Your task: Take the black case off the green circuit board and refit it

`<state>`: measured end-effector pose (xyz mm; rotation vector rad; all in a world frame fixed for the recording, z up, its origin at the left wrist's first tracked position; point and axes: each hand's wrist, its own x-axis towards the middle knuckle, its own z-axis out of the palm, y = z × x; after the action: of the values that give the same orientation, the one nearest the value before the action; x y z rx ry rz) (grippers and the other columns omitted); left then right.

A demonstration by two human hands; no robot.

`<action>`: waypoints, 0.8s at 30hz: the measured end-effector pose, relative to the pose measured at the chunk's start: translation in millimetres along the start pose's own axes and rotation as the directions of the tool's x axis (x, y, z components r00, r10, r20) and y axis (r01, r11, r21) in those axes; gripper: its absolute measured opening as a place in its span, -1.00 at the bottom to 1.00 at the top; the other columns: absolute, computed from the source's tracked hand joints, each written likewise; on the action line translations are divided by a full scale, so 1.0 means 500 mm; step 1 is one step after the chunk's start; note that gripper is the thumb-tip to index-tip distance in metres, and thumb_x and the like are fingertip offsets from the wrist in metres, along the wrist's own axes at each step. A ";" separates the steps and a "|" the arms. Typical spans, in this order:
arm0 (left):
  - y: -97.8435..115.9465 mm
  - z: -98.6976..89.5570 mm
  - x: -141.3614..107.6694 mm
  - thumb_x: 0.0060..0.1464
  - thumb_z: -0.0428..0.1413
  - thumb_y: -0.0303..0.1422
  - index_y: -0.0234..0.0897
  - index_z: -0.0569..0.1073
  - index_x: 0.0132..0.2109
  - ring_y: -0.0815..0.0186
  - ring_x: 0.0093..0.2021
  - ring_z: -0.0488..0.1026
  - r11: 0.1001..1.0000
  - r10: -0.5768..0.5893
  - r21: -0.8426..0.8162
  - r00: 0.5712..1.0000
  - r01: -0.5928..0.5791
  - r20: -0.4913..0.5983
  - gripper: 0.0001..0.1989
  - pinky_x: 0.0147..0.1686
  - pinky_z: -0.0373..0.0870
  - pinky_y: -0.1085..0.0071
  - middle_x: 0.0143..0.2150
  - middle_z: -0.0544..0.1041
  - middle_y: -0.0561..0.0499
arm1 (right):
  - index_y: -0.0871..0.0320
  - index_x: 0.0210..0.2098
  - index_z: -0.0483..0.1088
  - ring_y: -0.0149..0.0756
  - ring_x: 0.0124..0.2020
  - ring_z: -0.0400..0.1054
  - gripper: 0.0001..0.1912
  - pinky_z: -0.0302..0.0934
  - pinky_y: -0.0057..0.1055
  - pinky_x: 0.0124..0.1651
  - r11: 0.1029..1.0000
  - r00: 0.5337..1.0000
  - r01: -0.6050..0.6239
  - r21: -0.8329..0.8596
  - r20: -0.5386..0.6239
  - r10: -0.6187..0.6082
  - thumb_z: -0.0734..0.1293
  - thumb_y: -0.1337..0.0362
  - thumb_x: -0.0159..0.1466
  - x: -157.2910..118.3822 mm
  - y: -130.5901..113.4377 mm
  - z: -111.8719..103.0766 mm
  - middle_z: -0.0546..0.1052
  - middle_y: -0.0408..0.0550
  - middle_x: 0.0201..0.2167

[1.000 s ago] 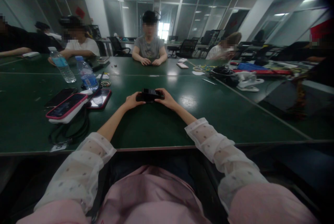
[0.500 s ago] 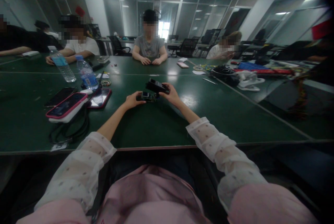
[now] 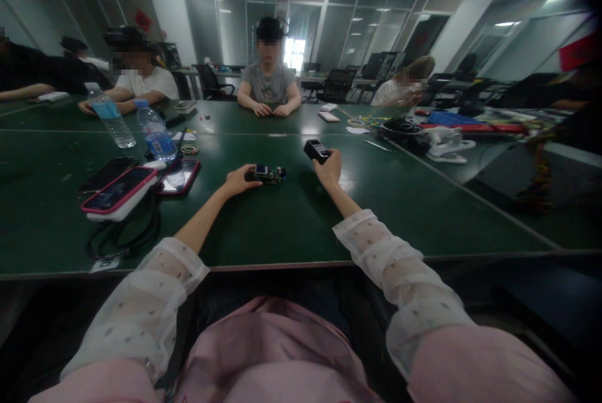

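Observation:
My left hand (image 3: 239, 181) grips the left end of a small circuit board (image 3: 273, 175), which carries a small square screen and parts at its right end. To the right, my right hand (image 3: 329, 168) is closed on a black box-shaped casing (image 3: 316, 150), tilted, with a lighter patch on its face. Board and casing are apart, with green tabletop between them. Both are over the middle of the green table (image 3: 282, 221).
Phones (image 3: 120, 190) and a looped black cable (image 3: 126, 237) lie at the left. Behind them stand two water bottles (image 3: 157, 136) (image 3: 113, 116). A pen (image 3: 377, 146), black bundle (image 3: 404, 133) and white object (image 3: 446, 143) lie right. Several people sit around the table.
My right hand has moved right with the black casing, away from the circuit board, and the casing has turned. My left hand still holds the board in about the same place.

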<state>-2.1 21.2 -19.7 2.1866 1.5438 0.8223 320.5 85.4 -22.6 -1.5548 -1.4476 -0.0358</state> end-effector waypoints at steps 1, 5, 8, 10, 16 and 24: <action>0.001 0.000 0.000 -0.04 0.25 -0.04 -0.18 0.33 0.19 0.06 0.18 0.40 1.000 0.000 0.003 1.000 0.000 0.000 -0.32 0.20 0.25 0.09 0.17 0.46 -0.09 | 0.26 0.02 0.16 0.00 0.13 0.21 -0.48 0.11 -0.05 0.21 0.999 1.000 -0.012 -0.031 0.018 0.013 0.38 0.29 0.12 -0.003 0.001 0.000 0.32 0.23 0.04; 0.000 0.002 0.001 -0.04 0.25 -0.03 -0.18 0.33 0.19 0.05 0.17 0.40 1.000 0.002 0.005 1.000 -0.002 -0.007 -0.31 0.19 0.25 0.09 0.17 0.46 -0.10 | 0.35 0.04 0.15 0.07 0.14 0.19 -0.38 0.09 -0.04 0.21 0.986 0.989 -0.067 -0.153 0.121 0.086 0.43 0.26 0.08 -0.013 0.004 0.004 0.30 0.32 0.05; -0.003 0.004 0.003 -0.04 0.25 -0.02 -0.19 0.34 0.19 0.05 0.16 0.41 1.000 0.001 0.018 1.000 -0.001 -0.005 -0.31 0.18 0.26 0.09 0.16 0.47 -0.10 | 0.37 0.08 0.11 0.13 0.15 0.16 -0.24 0.07 -0.01 0.20 0.979 0.986 -0.072 -0.188 0.137 0.099 0.48 0.14 0.05 -0.019 0.002 0.009 0.27 0.36 0.08; -0.005 0.006 0.005 -0.04 0.25 -0.01 -0.19 0.33 0.19 0.06 0.16 0.41 1.000 0.005 0.021 1.000 -0.005 -0.007 -0.31 0.18 0.26 0.10 0.16 0.47 -0.10 | 0.36 0.11 0.08 0.14 0.16 0.13 -0.19 0.05 0.01 0.20 0.980 0.990 -0.061 -0.189 0.115 0.084 0.46 0.05 0.07 -0.022 -0.001 0.011 0.24 0.37 0.10; -0.004 0.005 0.005 -0.04 0.24 0.00 -0.16 0.32 0.19 0.06 0.17 0.40 1.000 -0.001 0.023 1.000 0.001 -0.001 -0.31 0.19 0.24 0.09 0.16 0.47 -0.09 | 0.26 0.17 0.00 0.16 0.21 0.04 -0.27 -0.01 0.10 0.18 0.976 0.992 -0.104 -0.194 0.054 0.116 0.30 -0.05 0.21 -0.027 -0.017 0.007 0.17 0.34 0.15; 0.000 0.001 0.002 -0.03 0.23 -0.02 -0.15 0.32 0.19 0.05 0.19 0.38 1.000 0.001 0.015 1.000 -0.001 0.012 -0.33 0.20 0.23 0.06 0.17 0.46 -0.09 | 0.19 0.20 -0.03 0.19 0.22 0.01 -0.28 -0.04 0.17 0.16 0.971 0.991 -0.120 -0.208 0.040 0.131 0.28 -0.05 0.22 -0.028 -0.018 0.007 0.13 0.33 0.19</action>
<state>-1.7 22.4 -19.8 2.1992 1.5486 0.7980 307.7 75.7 -27.4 -1.8261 -1.4193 -0.0705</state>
